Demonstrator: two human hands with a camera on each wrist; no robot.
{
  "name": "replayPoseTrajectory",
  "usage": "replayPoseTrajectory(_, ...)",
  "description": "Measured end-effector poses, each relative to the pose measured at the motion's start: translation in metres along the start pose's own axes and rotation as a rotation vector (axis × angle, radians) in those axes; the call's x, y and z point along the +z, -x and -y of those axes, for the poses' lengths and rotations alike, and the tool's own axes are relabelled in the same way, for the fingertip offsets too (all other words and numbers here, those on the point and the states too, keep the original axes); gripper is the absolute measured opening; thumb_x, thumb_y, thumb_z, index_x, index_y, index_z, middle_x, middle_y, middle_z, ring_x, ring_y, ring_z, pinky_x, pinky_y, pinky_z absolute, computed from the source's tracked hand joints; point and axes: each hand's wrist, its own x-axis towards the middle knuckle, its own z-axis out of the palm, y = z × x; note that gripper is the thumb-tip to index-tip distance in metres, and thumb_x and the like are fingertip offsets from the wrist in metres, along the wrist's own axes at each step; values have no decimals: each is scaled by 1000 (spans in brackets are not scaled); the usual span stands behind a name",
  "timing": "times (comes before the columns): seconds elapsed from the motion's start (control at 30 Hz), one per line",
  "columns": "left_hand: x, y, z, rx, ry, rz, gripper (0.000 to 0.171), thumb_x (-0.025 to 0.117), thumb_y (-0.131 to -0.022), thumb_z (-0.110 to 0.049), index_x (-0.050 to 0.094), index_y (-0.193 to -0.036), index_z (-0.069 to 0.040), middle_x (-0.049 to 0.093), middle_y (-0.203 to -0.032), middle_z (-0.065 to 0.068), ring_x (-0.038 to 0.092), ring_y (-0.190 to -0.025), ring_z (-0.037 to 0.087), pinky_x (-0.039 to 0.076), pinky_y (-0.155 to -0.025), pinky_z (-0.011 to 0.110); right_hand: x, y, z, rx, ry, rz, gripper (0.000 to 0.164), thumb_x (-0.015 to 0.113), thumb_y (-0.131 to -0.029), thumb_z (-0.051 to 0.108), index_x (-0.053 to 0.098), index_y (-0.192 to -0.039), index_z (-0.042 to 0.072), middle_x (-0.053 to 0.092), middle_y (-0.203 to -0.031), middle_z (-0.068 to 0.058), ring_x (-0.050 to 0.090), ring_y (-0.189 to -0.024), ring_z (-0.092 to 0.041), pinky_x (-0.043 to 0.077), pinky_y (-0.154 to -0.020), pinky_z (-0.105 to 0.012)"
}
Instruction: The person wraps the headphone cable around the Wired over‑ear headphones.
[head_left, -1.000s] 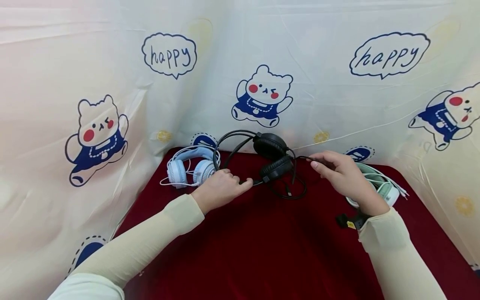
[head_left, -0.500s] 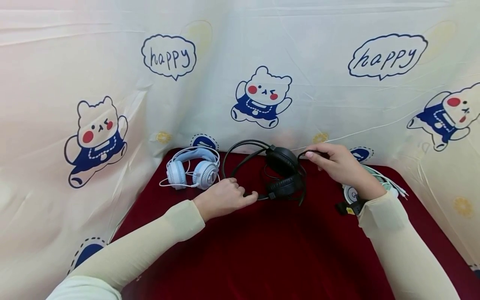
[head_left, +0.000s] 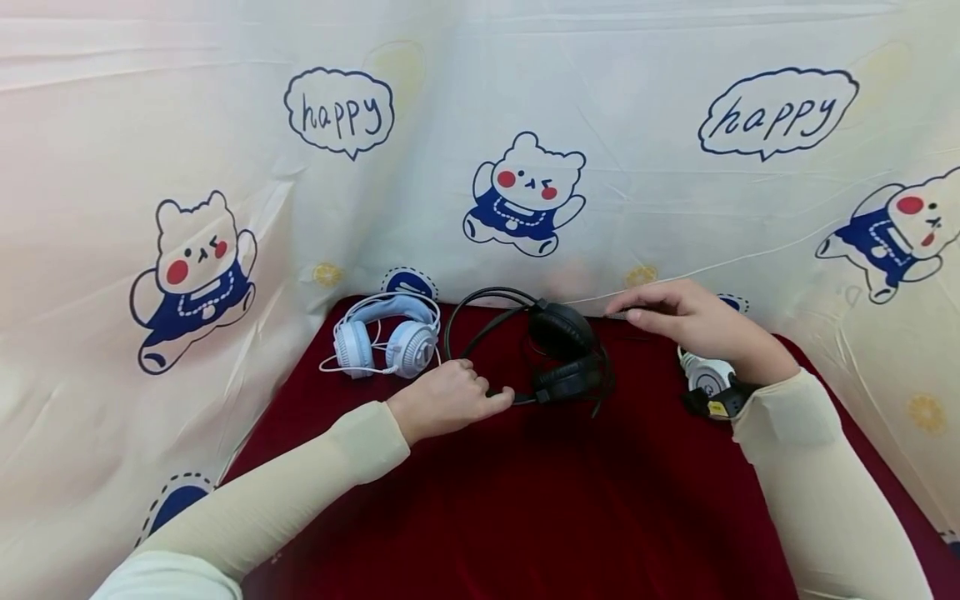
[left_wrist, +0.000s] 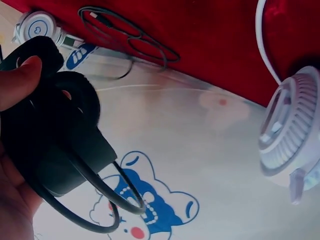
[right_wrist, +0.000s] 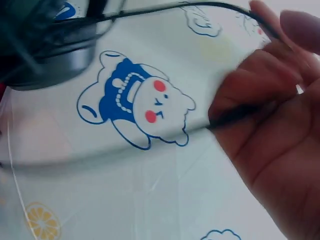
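Note:
Black over-ear headphones (head_left: pixel 561 330) are held low over the red cloth, ear cups to the right. Gripping them at the headband end on the left is my left hand (head_left: pixel 444 403). In the left wrist view its thumb lies against the black headphones (left_wrist: pixel 60 145). My right hand (head_left: pixel 693 321) reaches to the right of the ear cups. The right wrist view shows a dark cable (right_wrist: pixel 150 10) running into the fingers of the right hand (right_wrist: pixel 280 130), blurred by motion. A loop of cable with a plug (left_wrist: pixel 101 20) lies on the cloth in the left wrist view.
White-and-blue headphones (head_left: pixel 411 347) stand on the cloth left of the black pair. White-and-green headphones (head_left: pixel 705 377) sit at the right, partly hidden by the right wrist. A printed curtain (head_left: pixel 630 208) rises behind the red-covered table (head_left: pixel 525 517).
The black headphones moved right and toward me, then nearly stopped; the left hand shifted slightly with them. The right hand rose with the cable, then moved a little right, its fingers straightening somewhat.

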Motion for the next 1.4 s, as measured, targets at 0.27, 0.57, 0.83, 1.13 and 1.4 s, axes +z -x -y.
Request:
replayPoseTrajectory(0.27, 1, 2, 1, -7, 27, 31, 45, 76, -83, -14, 58, -125, -19, 70, -82, 0, 62, -64, 14, 53, -75, 29, -10, 5, 7, -71, 128, -11, 47, 50, -97, -7, 49, -142, 7, 69, -107, -7, 61, -84, -10, 47, -61, -24)
replayPoseTrajectory(0.57, 3, 0, -1, 30, -10, -19, 40, 72, -85, -12, 58, -122, -19, 66, -73, -1, 57, -56, 13, 51, -66, 27, 0, -7, 11, -80, 397, -286, 11, 65, -91, 4, 70, -98, 12, 57, -68, 8, 52, -62, -10, 42, -57, -22)
replayPoseTrajectory(0.83, 3, -1, -5, 64, 2, -59, 38, 71, -86, -11, 58, -121, -19, 64, -70, -2, 54, -54, 13, 50, -68, 27, 4, -21, 3, -188, 357, -348, 15, 71, -85, 1, 72, -91, 15, 60, -78, 9, 45, -64, -8, 38, -56, -22)
replayPoseTrajectory(1.13, -2, -3, -8, 115, -10, -84, 40, 71, -86, -11, 57, -122, -21, 68, -78, -1, 59, -63, 13, 52, -78, 29, 10, -38, 5, -227, 292, -279, 14, 72, -84, 4, 74, -92, 16, 61, -79, 10, 49, -69, -8, 40, -60, -22)
replayPoseTrajectory(1.4, -7, -7, -14, 162, -56, -86, 37, 67, -88, -11, 57, -122, -23, 68, -79, -2, 65, -72, 13, 50, -89, 33, 21, -53, 5, -200, 276, -178, 11, 71, -88, 11, 73, -96, 19, 63, -84, 12, 55, -78, -9, 47, -70, -23)
